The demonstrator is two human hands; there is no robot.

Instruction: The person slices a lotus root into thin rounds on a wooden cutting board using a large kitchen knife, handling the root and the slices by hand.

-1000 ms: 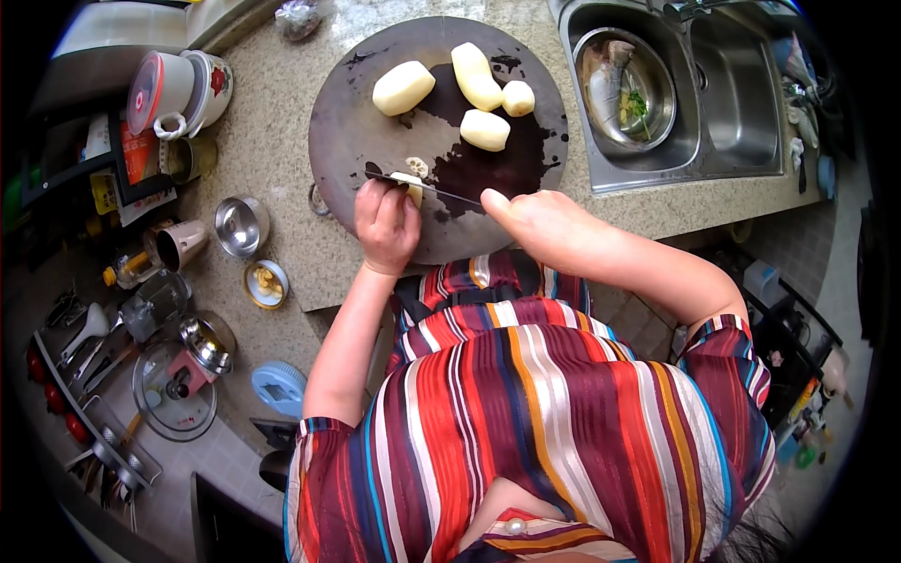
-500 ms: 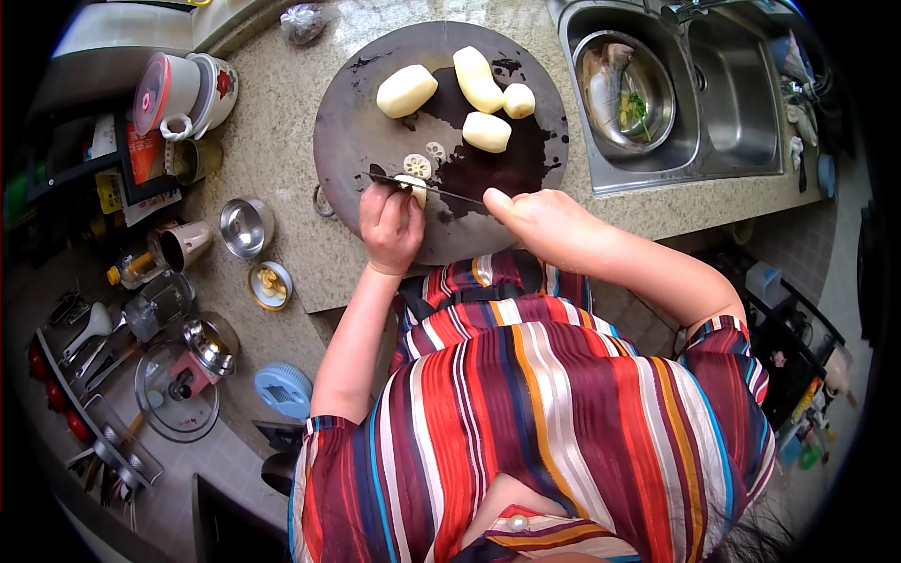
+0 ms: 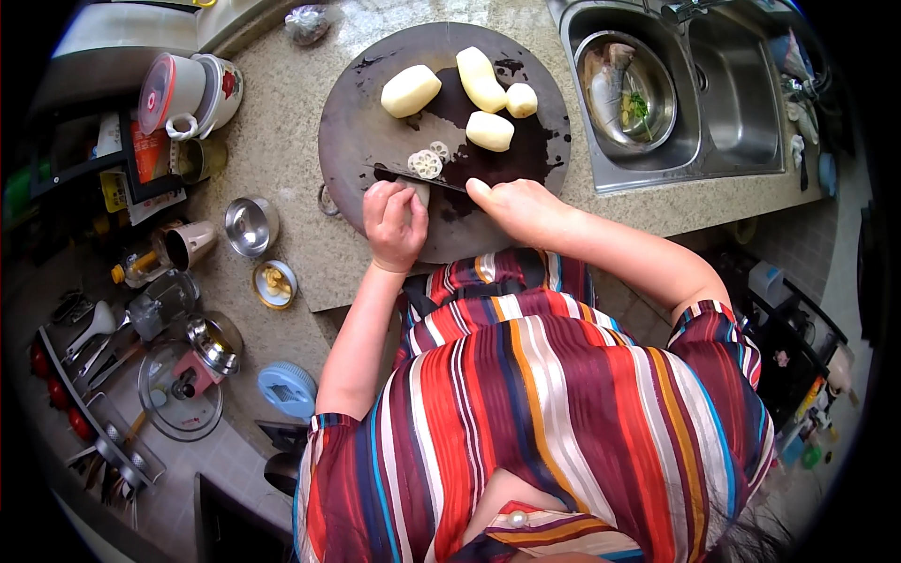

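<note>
The left hand is curled shut over a pale lotus root piece, pinning it so it can't roll under the blade. The right hand grips the handle of a knife, blade running toward 9 o'clock across the round dark cutting board. Cut slices with little holes sit just past the blade at 12 o'clock, out of the way. Four peeled chunks wait at the board's far side. On the worktop at 9 o'clock there's a small steel bowl; further at 10 o'clock, a red boxy package with a yellow one beside it, labels too small to make out.
</note>
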